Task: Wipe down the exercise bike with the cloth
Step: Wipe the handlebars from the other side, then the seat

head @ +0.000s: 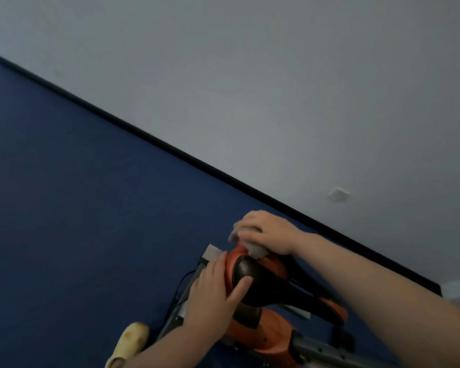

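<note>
We've got our right hand (266, 231) bunching the cloth (254, 248) on the saddle's (252, 272) far edge to scrub, while our left hand (213, 293) lies flat-fingered on the near side, probably steadying the exercise bike (263, 330).

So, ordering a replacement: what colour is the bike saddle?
Black centre, orange edges: saddle, head view.

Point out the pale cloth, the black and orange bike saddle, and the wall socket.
Pale grey cloth (258, 250), head view: bunched edge below the right hand.
Black and orange bike saddle (246, 269), head view: perforated black top.
White wall socket (339, 194), head view: plate centre.
</note>
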Motion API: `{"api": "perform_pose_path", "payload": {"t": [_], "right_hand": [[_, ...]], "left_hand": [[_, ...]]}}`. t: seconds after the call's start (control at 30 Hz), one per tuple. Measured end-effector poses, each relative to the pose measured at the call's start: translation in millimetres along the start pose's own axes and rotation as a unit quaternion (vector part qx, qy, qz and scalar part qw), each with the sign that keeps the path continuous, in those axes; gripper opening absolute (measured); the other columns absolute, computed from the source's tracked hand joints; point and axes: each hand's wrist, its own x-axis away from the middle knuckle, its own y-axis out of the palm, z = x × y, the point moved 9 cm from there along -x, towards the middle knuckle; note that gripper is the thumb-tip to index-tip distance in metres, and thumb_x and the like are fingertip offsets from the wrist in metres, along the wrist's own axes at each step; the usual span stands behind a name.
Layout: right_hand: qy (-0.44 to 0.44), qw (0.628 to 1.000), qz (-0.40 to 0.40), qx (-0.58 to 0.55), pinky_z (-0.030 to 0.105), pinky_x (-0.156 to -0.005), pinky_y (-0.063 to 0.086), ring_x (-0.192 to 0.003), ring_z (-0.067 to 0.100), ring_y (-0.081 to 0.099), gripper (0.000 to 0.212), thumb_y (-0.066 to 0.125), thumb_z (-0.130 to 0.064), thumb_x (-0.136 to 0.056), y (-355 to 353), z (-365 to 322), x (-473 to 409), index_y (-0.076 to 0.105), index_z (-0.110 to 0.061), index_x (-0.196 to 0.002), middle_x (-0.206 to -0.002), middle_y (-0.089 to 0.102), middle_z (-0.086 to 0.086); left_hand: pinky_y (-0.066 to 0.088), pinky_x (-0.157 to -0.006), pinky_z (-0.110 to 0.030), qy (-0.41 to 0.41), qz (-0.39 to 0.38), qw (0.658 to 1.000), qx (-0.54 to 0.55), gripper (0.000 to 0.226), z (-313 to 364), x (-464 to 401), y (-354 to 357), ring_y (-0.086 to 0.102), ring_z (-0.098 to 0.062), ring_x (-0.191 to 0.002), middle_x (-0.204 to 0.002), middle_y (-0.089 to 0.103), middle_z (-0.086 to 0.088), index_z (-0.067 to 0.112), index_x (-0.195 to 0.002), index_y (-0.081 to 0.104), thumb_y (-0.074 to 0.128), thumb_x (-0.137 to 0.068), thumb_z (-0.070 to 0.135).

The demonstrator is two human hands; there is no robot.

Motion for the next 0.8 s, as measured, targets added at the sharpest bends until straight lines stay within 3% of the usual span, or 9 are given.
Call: {"api": "perform_pose_path", "payload": {"t": [0.07, 0.13, 0.23, 0.3, 0.4, 0.47, 0.53, 0.63, 0.8], "right_hand": [[0.074, 0.995, -0.010, -0.068, 0.037, -0.104, 0.038, -0.119, 0.015, 0.053, 0.023, 0.047, -0.041, -0.097, -5, 18, -9, 0.070, -0.043, -0.099, -0.122, 0.064, -0.007], [0.092, 0.995, -0.027, -0.021, 0.038, -0.101, 0.042, -0.115, 0.017, 0.056, 0.029, 0.048, -0.046, -0.093, -1, 13, -18, 0.073, -0.033, -0.097, -0.117, 0.066, -0.006], [-0.064, 0.988, -0.017, 0.143, 0.032, -0.096, 0.038, -0.110, 0.008, 0.049, 0.049, 0.032, -0.069, -0.085, 12, -26, -6, 0.068, -0.043, -0.106, -0.118, 0.059, -0.015], [-0.136, 0.984, 0.010, 0.118, 0.028, -0.099, 0.032, -0.115, 0.005, 0.045, 0.044, 0.033, -0.064, -0.093, 6, -32, 10, 0.065, -0.043, -0.114, -0.124, 0.055, -0.015], [-0.048, 0.999, 0.017, -0.018, 0.035, -0.105, 0.034, -0.119, 0.009, 0.046, 0.028, 0.046, -0.047, -0.097, -8, -5, 9, 0.066, -0.037, -0.115, -0.123, 0.057, -0.011], [0.016, 0.999, 0.027, -0.009, 0.040, -0.103, 0.037, -0.117, 0.011, 0.048, 0.030, 0.042, -0.051, -0.096, -4, -4, 4, 0.068, -0.039, -0.105, -0.118, 0.058, -0.013], [-0.021, 0.994, 0.045, 0.102, 0.036, -0.106, 0.031, -0.121, 0.010, 0.044, 0.044, 0.030, -0.063, -0.090, 7, -22, 8, 0.066, -0.043, -0.106, -0.123, 0.054, -0.015], [-0.111, 0.987, 0.055, 0.103, 0.029, -0.113, 0.016, -0.132, 0.005, 0.033, 0.046, 0.028, -0.060, -0.096, 7, -27, 27, 0.061, -0.041, -0.122, -0.138, 0.046, -0.014], [0.078, 0.990, 0.113, 0.009, 0.035, -0.101, 0.033, -0.127, 0.013, 0.037, 0.035, 0.035, -0.051, -0.099, -2, -1, 25, 0.056, -0.039, -0.124, -0.135, 0.045, -0.012]], "left_hand": [[0.039, -0.103, -0.035, 0.002, -0.004, 1.000, -0.021, 0.077, 1, 0, -1, 0.043, -0.005, -0.121, -0.131, 0.046, 0.016, 0.033, -0.143, 0.031, 0.027, -0.080, 0.077], [0.038, -0.104, -0.035, -0.001, -0.014, 0.999, -0.039, 0.075, -1, 0, 0, 0.042, -0.005, -0.122, -0.132, 0.046, 0.015, 0.034, -0.143, 0.031, 0.026, -0.081, 0.077], [0.037, -0.105, -0.037, -0.008, -0.019, 0.999, -0.047, 0.075, -5, 0, 1, 0.042, -0.007, -0.124, -0.137, 0.044, 0.015, 0.034, -0.144, 0.028, 0.030, -0.083, 0.076], [0.036, -0.106, -0.037, -0.006, -0.023, 0.999, -0.045, 0.075, -6, -2, 1, 0.041, -0.008, -0.126, -0.138, 0.043, 0.014, 0.033, -0.146, 0.027, 0.032, -0.084, 0.076], [0.036, -0.106, -0.037, 0.010, -0.027, 0.998, -0.050, 0.072, -1, -6, 0, 0.041, -0.009, -0.126, -0.139, 0.043, 0.012, 0.031, -0.145, 0.029, 0.035, -0.087, 0.073], [0.037, -0.105, -0.037, 0.023, -0.030, 0.998, -0.052, 0.070, 2, -7, 1, 0.043, -0.010, -0.126, -0.139, 0.045, 0.009, 0.028, -0.145, 0.029, 0.038, -0.089, 0.069], [0.038, -0.105, -0.037, 0.036, -0.026, 0.998, -0.050, 0.070, 4, -6, 1, 0.046, -0.011, -0.125, -0.141, 0.044, 0.007, 0.026, -0.146, 0.026, 0.038, -0.090, 0.067], [0.034, -0.110, -0.037, 0.047, -0.035, 0.996, -0.073, 0.079, 6, -6, 1, 0.040, -0.012, -0.133, -0.151, 0.034, 0.006, 0.024, -0.150, 0.018, 0.032, -0.088, 0.070], [0.022, -0.118, -0.037, 0.029, -0.048, 0.993, -0.101, 0.096, 3, -7, 1, 0.023, -0.013, -0.145, -0.160, 0.018, 0.002, 0.020, -0.154, 0.003, 0.018, -0.079, 0.079]]}}
